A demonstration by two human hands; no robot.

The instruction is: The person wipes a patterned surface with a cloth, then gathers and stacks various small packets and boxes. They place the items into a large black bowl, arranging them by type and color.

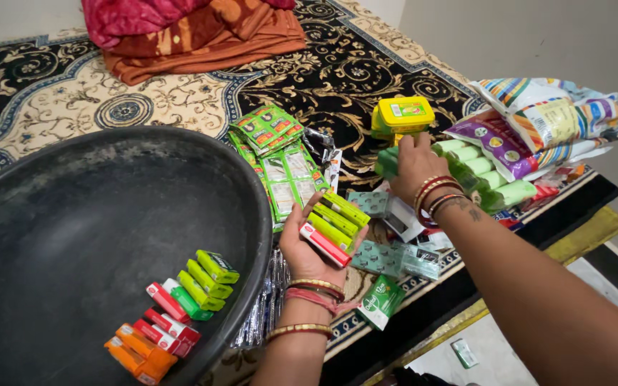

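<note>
Seen from above: two hands sorting small packets beside a large dark basin (109, 214).

Left hand (309, 250) lies palm up, fingers (296, 211) curled loosely around a fanned stack of small boxes (334, 225), several yellow-green and one red and white; holding them flat on the palm probably keeps them together and easy to count. Right hand (415, 166) reaches forward, its fingers closed down on a green roll (388, 163) among the pale green rolls (484, 175), just in front of a yellow tub (402, 116). More small boxes (173, 314), green, red and orange, lie in rows inside the basin. Green sachet strips (277, 161) and striped bags (552, 118) lie around. Everything rests on a bed covered with a black and cream patterned spread (337, 64), folded red-orange cloth (194, 28) at its far end, beside a plain wall (538, 36).
</note>
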